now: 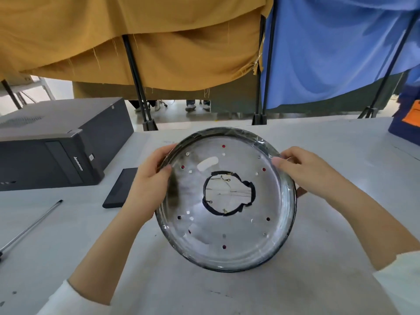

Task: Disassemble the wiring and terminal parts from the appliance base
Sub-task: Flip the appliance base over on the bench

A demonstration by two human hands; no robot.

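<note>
Nearest to me I see two white sleeves (pixel 75 298) at the bottom corners, with bare forearms reaching up the grey table (pixel 227 294).

Between the hands sits the appliance base (pixel 225 246), a round shiny metal pan tilted up toward me, its face dotted with small holes and screws. At its centre is a ragged hole (pixel 228 193) edged in dark material, and thin wires (pixel 225 179) with small ring terminals show along the upper edge of that opening.

My left hand (pixel 147 189) grips the pan's left rim, the thumb curled over onto the inner face and the fingers wrapped behind. My right hand (pixel 302 169) pinches the upper right rim, the thumb tip on the edge and the fingers curled behind it. Whether the pan's lower edge touches the table I cannot tell.

Left of the left hand, a slim black slab (pixel 121 188) lies flat on the table, and further left a thin metal rod (pixel 31 226) lies at a slant. Beyond those, well to the left, a dark computer case (pixel 56 142) lies on its side.

Past the far table edge, beyond both hands, black stand poles (pixel 136 71) hold up a mustard cloth (pixel 136 37) and a blue cloth (pixel 329 46). Under the mustard cloth, shoes (pixel 191 107) show on the floor.
</note>
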